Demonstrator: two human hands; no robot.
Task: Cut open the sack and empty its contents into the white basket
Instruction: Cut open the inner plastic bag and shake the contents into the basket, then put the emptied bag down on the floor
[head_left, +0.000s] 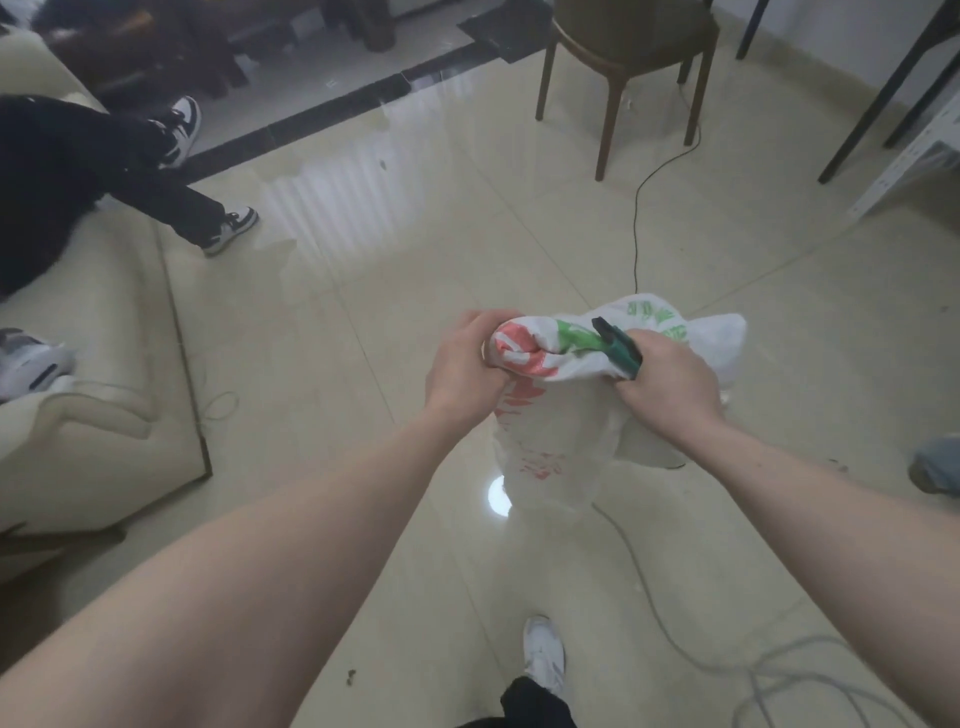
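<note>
- At far left, a cream sofa (93, 364) ran along the edge of the room, its front corner jutting toward the open floor; a seated person's dark trousers and black-and-white sneakers (231, 228) stretched out from it onto the tiles.
- The glossy beige tiled floor (389, 270) lay wide and bare between the sofa and your hands, crossed at the top by a dark border strip (311, 114).
- Your left hand (462, 364) gripped the bunched top of the sack (550, 415), fingers curled tight into the red-printed fabric.
- The white sack, printed red and green, hung from both your hands above the floor, its lower end just over a bright ceiling-light reflection.
- Your right hand (670, 384) clutched the sack's other side together with a green-handled cutter (615, 345), the tool's dark tip lying against the fabric.
- Behind the sack, a wooden chair (623, 67) stood near the far wall, a thin black cable (636, 218) trailing from it toward you.
- Your white shoe (543, 654) stood below the sack; grey cords (779, 675) looped across the tiles at lower right.
- At right, dark table legs (878, 104) and a white perforated rail (904, 166) marked the room's edge.
</note>
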